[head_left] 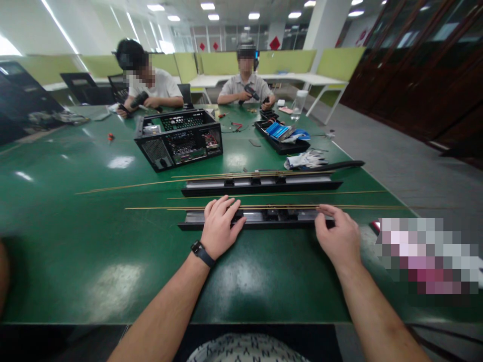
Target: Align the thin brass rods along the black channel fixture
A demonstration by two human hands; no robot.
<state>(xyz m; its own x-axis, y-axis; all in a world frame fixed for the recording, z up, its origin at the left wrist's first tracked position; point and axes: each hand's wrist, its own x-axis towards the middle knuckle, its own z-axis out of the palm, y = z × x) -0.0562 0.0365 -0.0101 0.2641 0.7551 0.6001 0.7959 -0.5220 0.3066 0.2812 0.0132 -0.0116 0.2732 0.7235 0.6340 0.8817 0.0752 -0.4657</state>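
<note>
A long black rail (260, 221) with a silvery inner strip lies crosswise in front of me, and thin brass-coloured rods (151, 208) run along its far side. Across the rail's left part rests my left hand (222, 223), its fingers stretched out over the rods and thumb apart. My right hand (339, 232) is at the rail's right end, thumb and forefinger drawn together around the thin rods; how many it pinches is hidden. Beyond is a second black rail (260, 189) with similar rods along its far edge. Another thin rod (362, 192) lies between the two rails.
An open black computer case (177, 138) stands at the back left. Farther right are a black tray (283, 146) with blue items, white gloves (307, 159) and a clear bottle (299, 104). Two people sit across the green table (94, 251), handling tools. A blurred-out item lies right.
</note>
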